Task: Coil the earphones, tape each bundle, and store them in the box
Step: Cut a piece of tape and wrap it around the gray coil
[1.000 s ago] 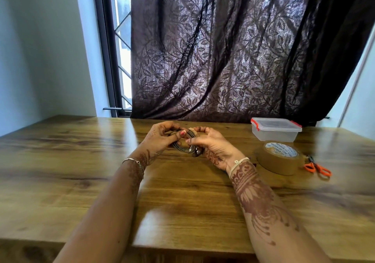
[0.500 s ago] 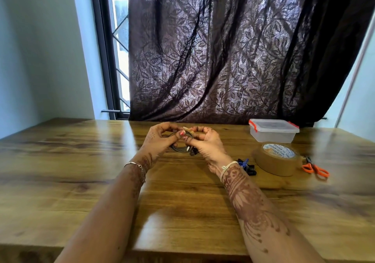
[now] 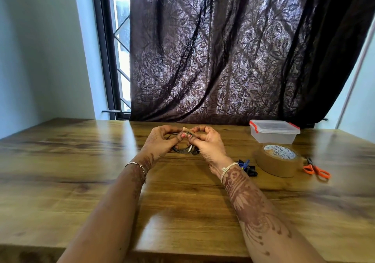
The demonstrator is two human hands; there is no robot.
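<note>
Dark grey coiled earphone cable, silver plug; small tan tape strip; clear plastic box, red clips; brown round tape roll, white label with blue print; orange-handled metal scissors; blue-and-black earphone bundle; brown wood-grain counter; dark brown leaf-patterned curtain; reddish-brown henna patterns on right forearm; pink-red painted nail

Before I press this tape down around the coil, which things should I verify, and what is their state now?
1. Coil held by left hand and right hand: ok.
2. Tape piece at the coil's top, between the fingers: ok.
3. Tape closed fully round the coil: cannot tell.
4. Box open for storing: not ok, lid is on.
5. Other earphones on the table near the tape roll: ok.
</note>
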